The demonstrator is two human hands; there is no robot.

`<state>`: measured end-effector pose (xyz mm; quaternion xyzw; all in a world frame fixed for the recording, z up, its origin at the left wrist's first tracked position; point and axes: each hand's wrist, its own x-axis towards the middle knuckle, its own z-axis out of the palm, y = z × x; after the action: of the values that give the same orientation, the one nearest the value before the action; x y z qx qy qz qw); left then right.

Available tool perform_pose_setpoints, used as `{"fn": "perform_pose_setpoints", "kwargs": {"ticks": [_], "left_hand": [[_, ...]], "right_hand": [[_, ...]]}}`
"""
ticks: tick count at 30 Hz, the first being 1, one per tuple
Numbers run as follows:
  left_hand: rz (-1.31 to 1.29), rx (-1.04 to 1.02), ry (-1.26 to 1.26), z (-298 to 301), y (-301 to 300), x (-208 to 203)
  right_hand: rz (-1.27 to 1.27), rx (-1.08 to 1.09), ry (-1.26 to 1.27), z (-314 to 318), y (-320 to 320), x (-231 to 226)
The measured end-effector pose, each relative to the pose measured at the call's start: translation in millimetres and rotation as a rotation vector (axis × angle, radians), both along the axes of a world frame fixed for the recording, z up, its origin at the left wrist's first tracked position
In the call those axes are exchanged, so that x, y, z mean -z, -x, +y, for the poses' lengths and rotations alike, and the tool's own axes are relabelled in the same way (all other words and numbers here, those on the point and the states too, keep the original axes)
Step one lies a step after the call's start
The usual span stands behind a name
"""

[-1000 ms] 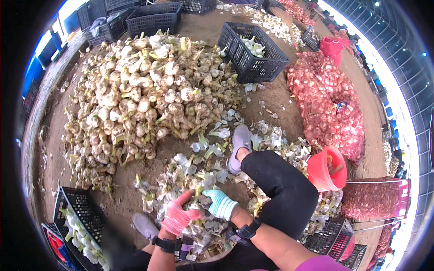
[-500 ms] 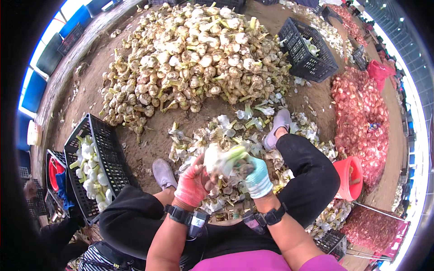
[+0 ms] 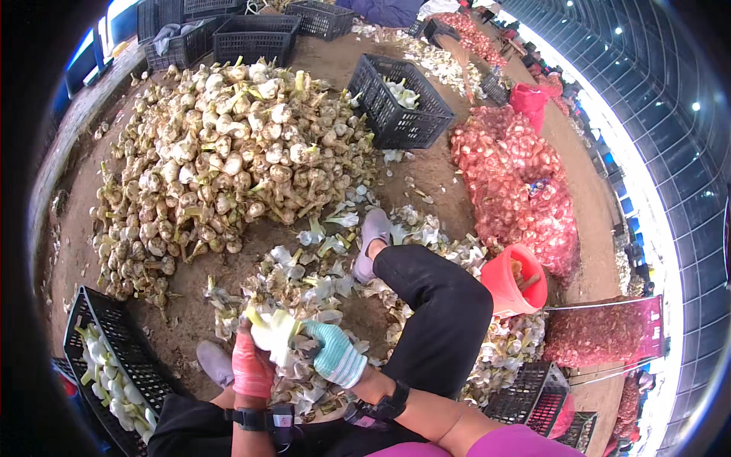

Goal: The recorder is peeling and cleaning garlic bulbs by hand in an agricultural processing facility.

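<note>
Both hands are gripping one garlic bulb (image 3: 272, 335) at lower centre of the frame, over the pile of husks (image 3: 304, 289) btwn the knees. Left hand (image 3: 251, 364), pink glove, is clenching it from below, prob. to steady it; right hand (image 3: 335, 354), striped glove, is grasping its right side w/ fingers curled, likely for peeling. Bulb is sitting btwn the two palms. Big garlic heap (image 3: 221, 160) is lying upper left, black crate (image 3: 114, 365) at lower left.

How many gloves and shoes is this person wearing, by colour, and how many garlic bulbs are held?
Pink glove, left hand: 1
Teal striped glove, right hand: 1
Grey shoes: 2
Garlic in both hands' grip: 1
Total: 5
</note>
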<state>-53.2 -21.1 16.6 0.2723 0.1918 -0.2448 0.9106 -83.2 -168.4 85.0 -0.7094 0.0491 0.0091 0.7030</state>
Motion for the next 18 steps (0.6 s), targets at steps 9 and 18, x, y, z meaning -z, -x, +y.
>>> {"fn": "perform_pose_setpoints", "kwargs": {"ticks": [9, 18], "left_hand": [[-0.279, 0.076, -0.715, 19.6, 15.5, -25.7], [-0.008, -0.158, 0.368, 34.0, 6.8, -16.4]], "right_hand": [[0.154, -0.084, 0.993, -17.3, -10.2, 55.6], [0.125, -0.367, 1.077, -37.0, -21.0, 48.3]]}}
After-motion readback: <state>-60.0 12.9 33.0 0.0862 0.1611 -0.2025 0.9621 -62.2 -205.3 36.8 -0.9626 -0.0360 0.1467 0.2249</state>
